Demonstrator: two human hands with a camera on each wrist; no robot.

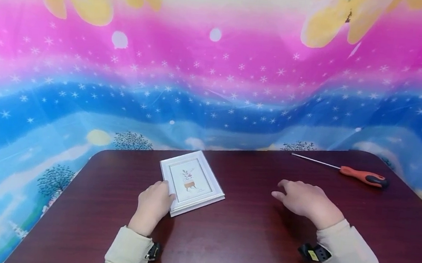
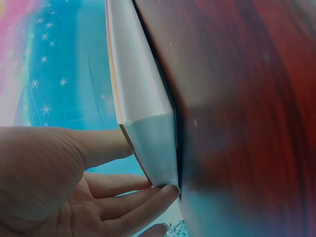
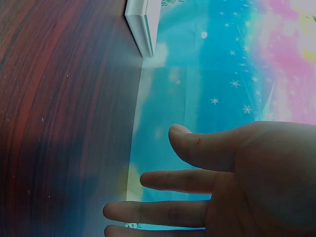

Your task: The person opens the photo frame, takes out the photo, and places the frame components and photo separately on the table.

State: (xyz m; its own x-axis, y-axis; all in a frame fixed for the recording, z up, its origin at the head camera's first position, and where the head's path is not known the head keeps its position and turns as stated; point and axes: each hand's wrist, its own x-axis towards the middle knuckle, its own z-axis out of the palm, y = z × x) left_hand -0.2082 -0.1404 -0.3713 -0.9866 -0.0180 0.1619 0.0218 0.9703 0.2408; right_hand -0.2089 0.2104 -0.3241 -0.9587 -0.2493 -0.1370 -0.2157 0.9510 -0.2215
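A white picture frame (image 1: 205,197) lies face up on the dark red table, a potted-plant picture inside it. My left hand (image 1: 152,204) grips its left side. In the left wrist view the thumb (image 2: 106,146) reaches over the face, while fingertips (image 2: 170,191) touch the side edge near the table. Right of the frame and apart from it, my right hand (image 1: 306,200) hovers over the table, holding nothing. The right wrist view shows its fingers (image 3: 163,212) straight and spread. One corner of the picture frame (image 3: 142,22) appears at the top there.
A screwdriver (image 1: 361,175) with an orange and black handle lies at the back right of the table (image 1: 230,245), its shaft pointing left. Behind the table hangs a colourful cloth (image 1: 201,75) with snowflakes, reaching down past the left and right edges.
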